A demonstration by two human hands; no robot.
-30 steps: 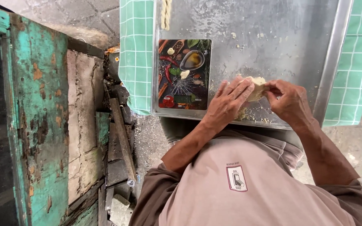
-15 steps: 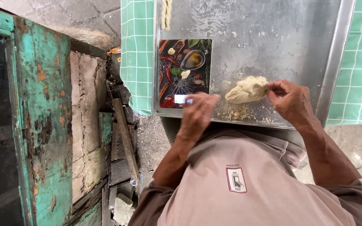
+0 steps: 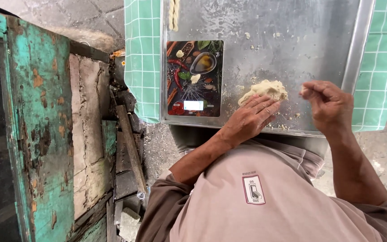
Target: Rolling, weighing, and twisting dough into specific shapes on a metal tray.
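Note:
A pale lump of dough (image 3: 265, 88) lies on the floured metal tray (image 3: 292, 40), near its front edge. My left hand (image 3: 247, 120) lies flat against the lump's near side, fingers stretched out and touching it. My right hand (image 3: 328, 104) hovers just right of the lump, apart from it, its fingertips pinched together on what looks like a small bit of dough. A kitchen scale (image 3: 194, 78) with a dark picture of spices and a lit display sits on the tray to the left of my left hand.
A green checked cloth (image 3: 142, 54) lies under the tray on both sides. A twisted dough strip (image 3: 174, 13) sits at the tray's far edge. A worn teal wooden frame (image 3: 32, 112) and rough planks (image 3: 128, 148) stand at the left.
My left hand has come back from the scale's front edge to the dough. My right hand has let go of the lump and drawn a little to the right.

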